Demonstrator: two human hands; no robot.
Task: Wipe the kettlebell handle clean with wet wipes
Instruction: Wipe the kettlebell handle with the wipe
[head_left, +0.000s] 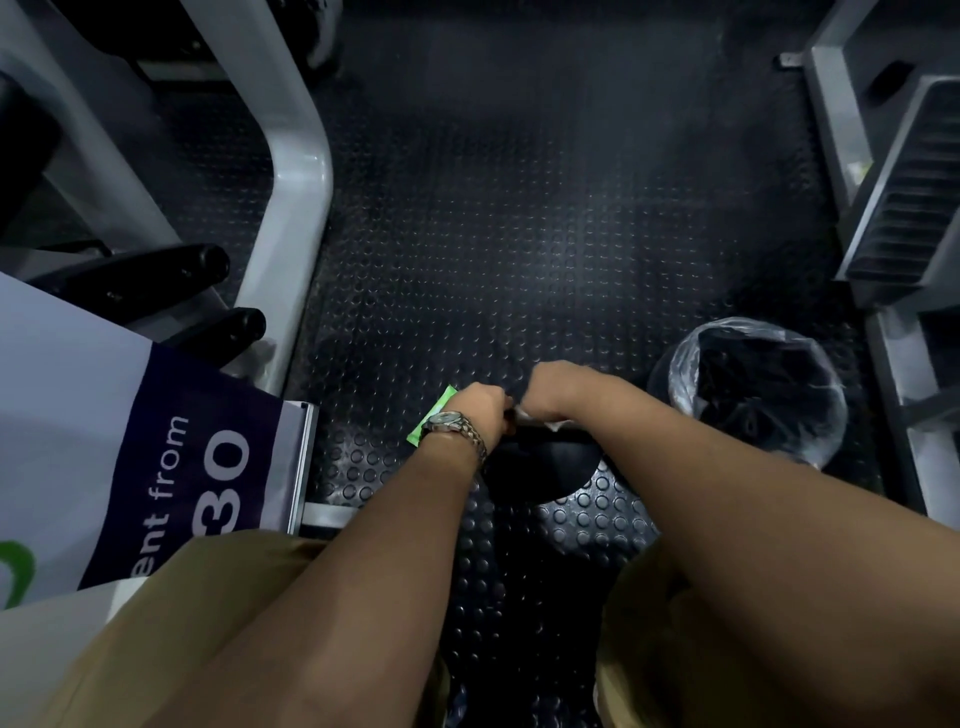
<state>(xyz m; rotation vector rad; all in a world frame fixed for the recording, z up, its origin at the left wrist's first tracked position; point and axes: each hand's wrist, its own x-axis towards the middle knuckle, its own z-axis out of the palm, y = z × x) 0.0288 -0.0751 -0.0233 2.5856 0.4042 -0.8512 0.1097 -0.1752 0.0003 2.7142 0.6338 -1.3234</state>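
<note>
1. So we're crouched over the kettlebell (540, 462), which sits on the studded rubber floor (519, 234) right between our knees, dark body mostly hidden under our wrists.
2. Our left hand (480, 408) is curled shut around the left end of the handle, watch (449, 423) side up, basically just steadying the thing.
3. Our right hand (558, 387) is closed over a white wet wipe (540, 418) pressed onto the handle; only a scrap of it peeks out below the wrist.
4. To do this bit well, we reckon wrap the wipe fully around the bar and twist as we slide, so the underside gets cleaned too.
5. Then swap grips, or the patch under the left hand never gets wiped.
6. The green wipe pack (434, 415) lies just left of the left hand, and the lined bin (753, 384) is close on the right.
</note>
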